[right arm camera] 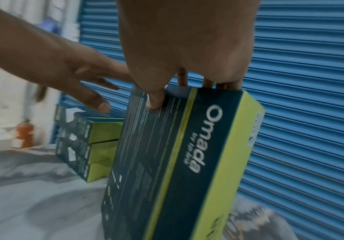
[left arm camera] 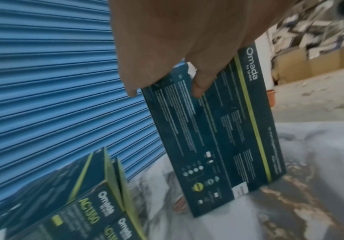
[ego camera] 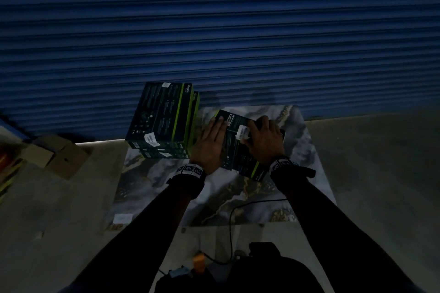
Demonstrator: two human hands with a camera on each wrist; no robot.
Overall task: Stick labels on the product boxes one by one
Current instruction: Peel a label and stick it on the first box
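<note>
A dark teal and green product box (ego camera: 238,150) lies at a slant on the marble-patterned board (ego camera: 166,188). My right hand (ego camera: 263,140) grips its right edge, thumb on the top face (right arm camera: 154,100) and fingers behind the edge. My left hand (ego camera: 210,137) rests flat with straight fingers on the box's left part (left arm camera: 218,129). A white label (ego camera: 242,132) sits on the top face beside my right thumb, one edge curled up. A stack of the same boxes (ego camera: 162,116) stands to the left, with white labels on the top one.
A blue roller shutter (ego camera: 214,31) closes the back. A small white sheet (ego camera: 122,218) lies at the board's near left corner. A black cable (ego camera: 231,233) runs over the near edge. Cardboard (ego camera: 57,154) sits on the floor at left; a red extinguisher (right arm camera: 24,134) stands beyond.
</note>
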